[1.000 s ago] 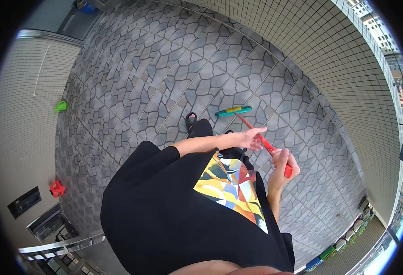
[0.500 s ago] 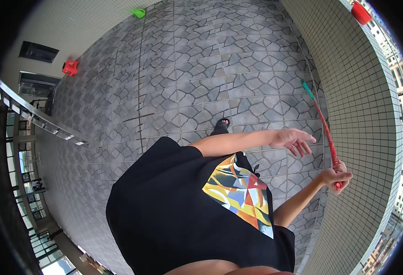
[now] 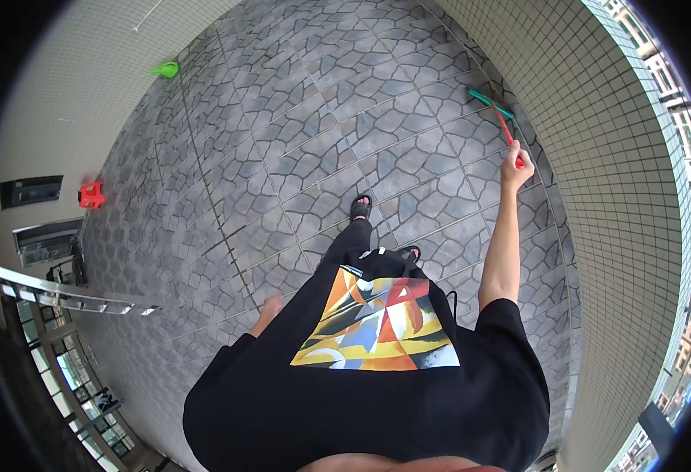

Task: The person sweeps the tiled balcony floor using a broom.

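My right hand (image 3: 517,164) is wrapped round the red handle (image 3: 506,130) of a broom, with the arm stretched forward. The handle looks foreshortened, pointing away from me. At its far end the narrow teal broom head (image 3: 483,97) lies crosswise at the floor, close to the foot of the tiled wall on the right. Whether it has bristles is too small to see. My left hand (image 3: 272,304) hangs low by my left side, away from the broom. Its fingers are not visible clearly enough to show their pose.
Grey stone-patterned floor (image 3: 298,141) spreads ahead. A low tiled wall (image 3: 597,173) runs along the right. By the left wall lie a green dustpan (image 3: 168,70) and a red plastic stool (image 3: 91,195). A metal ladder (image 3: 70,292) stands out at the left. My sandalled foot (image 3: 361,206) is forward.
My body has turned toward the right wall. My right hand has moved forward with the broom, its head now crosswise. My left hand has swung back to my left side.
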The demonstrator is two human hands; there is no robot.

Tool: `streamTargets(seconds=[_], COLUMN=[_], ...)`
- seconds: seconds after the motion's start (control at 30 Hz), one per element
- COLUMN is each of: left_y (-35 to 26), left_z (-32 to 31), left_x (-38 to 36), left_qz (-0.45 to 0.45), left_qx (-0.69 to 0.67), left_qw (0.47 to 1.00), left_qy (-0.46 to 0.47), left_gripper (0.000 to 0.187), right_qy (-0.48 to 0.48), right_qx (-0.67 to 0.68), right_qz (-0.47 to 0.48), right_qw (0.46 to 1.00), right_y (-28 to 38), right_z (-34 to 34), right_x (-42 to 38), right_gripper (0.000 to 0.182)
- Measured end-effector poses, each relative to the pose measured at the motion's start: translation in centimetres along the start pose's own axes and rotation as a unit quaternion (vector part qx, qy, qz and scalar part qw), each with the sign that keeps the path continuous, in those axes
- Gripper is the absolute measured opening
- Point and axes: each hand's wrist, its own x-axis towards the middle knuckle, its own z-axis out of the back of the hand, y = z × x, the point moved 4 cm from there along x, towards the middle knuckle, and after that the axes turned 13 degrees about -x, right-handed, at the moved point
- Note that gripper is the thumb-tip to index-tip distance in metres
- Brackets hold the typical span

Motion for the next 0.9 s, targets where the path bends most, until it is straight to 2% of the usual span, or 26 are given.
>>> streamTargets(seconds=[0.07,0.13,0.2,0.23,0.27,0.3,0.33,0.37,0.4,0.43,0.47,0.5,0.53,0.57,0.6,0.63,0.67,0.73,0.8,0.87,0.9], left_y=[1.1,-0.2,-3.2,-5.2,-8.9,-18.2,-23.1,-28.1,-31.5,-35.2,-39.0,-42.4,-46.8,-50.5,-54.0,-56.8,-59.4,-64.0,-66.2,-67.4,-67.7], left_z=[0.0,0.7,2.3,3.1,3.8,9.4,12.5,15.5,16.9,17.7,18.3,16.8,16.1,14.5,13.9,12.4,11.8,13.1,16.1,20.2,22.1], left_x=[2.9,8.0,14.3,17.8,21.0,15.9,16.2,16.3,18.0,18.1,17.7,18.4,13.2,10.0,5.9,3.9,1.8,-1.2,-3.2,-3.7,-3.4], left_qz=[0.076,0.124,0.098,0.100,0.197,0.134,0.055,0.012,-0.078,-0.144,-0.209,-0.246,-0.208,-0.183,-0.184,-0.159,-0.138,-0.134,-0.102,-0.135,-0.162], left_qx=[-0.058,-0.146,-0.215,-0.324,-0.615,-0.634,-0.619,-0.577,-0.536,-0.523,-0.508,-0.389,-0.349,-0.311,-0.294,-0.323,-0.377,-0.515,-0.609,-0.632,-0.647], left_qw=[0.995,0.981,0.971,0.940,0.762,0.761,0.784,0.816,0.840,0.839,0.835,0.885,0.896,0.883,0.841,0.782,0.726,0.625,0.565,0.561,0.562], left_qy=[0.027,0.000,-0.031,-0.029,0.051,-0.034,-0.015,-0.023,-0.027,-0.031,-0.039,0.070,0.178,0.299,0.416,0.509,0.559,0.570,0.548,0.518,0.490], left_gripper=[0.040,0.034,0.028,0.026,0.035,0.042,0.043,0.044,0.048,0.047,0.046,0.052,0.066,0.085,0.091,0.094,0.089,0.078,0.067,0.065,0.063], right_qy=[-0.021,-0.013,0.028,0.034,0.043,0.055,0.066,0.072,0.082,0.083,0.029,-0.023,-0.017,-0.060,-0.101,-0.114,-0.107,-0.075,-0.058,-0.023,0.004], right_qx=[0.003,0.048,0.026,0.016,0.006,0.004,0.003,-0.006,-0.015,-0.018,0.030,0.081,0.084,0.133,0.181,0.175,0.177,0.174,0.188,0.296,0.281], right_qz=[-0.016,-0.069,-0.077,-0.081,-0.084,-0.096,-0.111,-0.115,-0.119,-0.116,-0.116,-0.116,-0.111,-0.116,-0.122,-0.098,-0.096,-0.056,-0.020,0.075,0.102], right_qw=[1.000,0.996,0.996,0.996,0.996,0.994,0.992,0.991,0.989,0.990,0.992,0.990,0.990,0.982,0.971,0.973,0.974,0.980,0.980,0.952,0.954], right_y=[-0.6,1.4,3.3,4.8,6.7,8.9,11.1,13.5,15.1,15.6,16.0,16.4,17.1,17.8,18.6,20.1,21.3,23.5,25.4,27.1,27.7], right_z=[2.7,6.7,11.0,13.3,15.6,17.8,19.8,21.6,22.8,23.0,23.3,23.3,22.4,21.5,20.5,18.9,17.6,15.8,15.0,14.1,13.1], right_x=[-1.9,-3.5,-5.1,-6.4,-7.7,-9.0,-10.3,-11.1,-11.8,-12.4,-12.9,-13.3,-13.3,-13.0,-12.7,-11.8,-11.2,-9.8,-7.5,-5.4,-4.7], right_gripper=[0.041,0.040,0.039,0.039,0.039,0.039,0.038,0.039,0.039,0.039,0.041,0.044,0.044,0.046,0.048,0.051,0.051,0.051,0.050,0.049,0.048])
